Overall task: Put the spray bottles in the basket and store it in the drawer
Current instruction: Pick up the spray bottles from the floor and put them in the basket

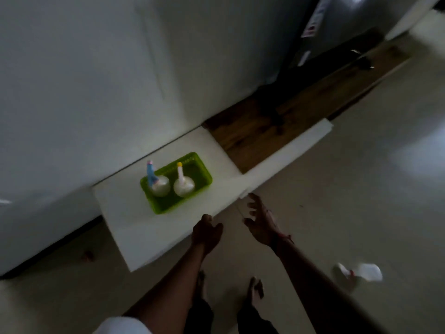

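A green basket (166, 207) sits inside the pulled-out white drawer (134, 239). Two clear spray bottles stand upright in it: one with a blue nozzle (159, 186) on the left, one with a yellow-tipped white nozzle (184, 185) on the right. My left hand (207, 233) rests against the drawer's front edge with fingers curled and nothing in it. My right hand (261, 222) hovers just off the drawer's front right corner, fingers spread, holding nothing.
White cabinet fronts rise behind the drawer. A brown wooden board (265, 126) runs to the right under a grey appliance (337, 27). Another spray bottle (358, 273) lies on the pale floor at right. My bare feet (255, 290) are below.
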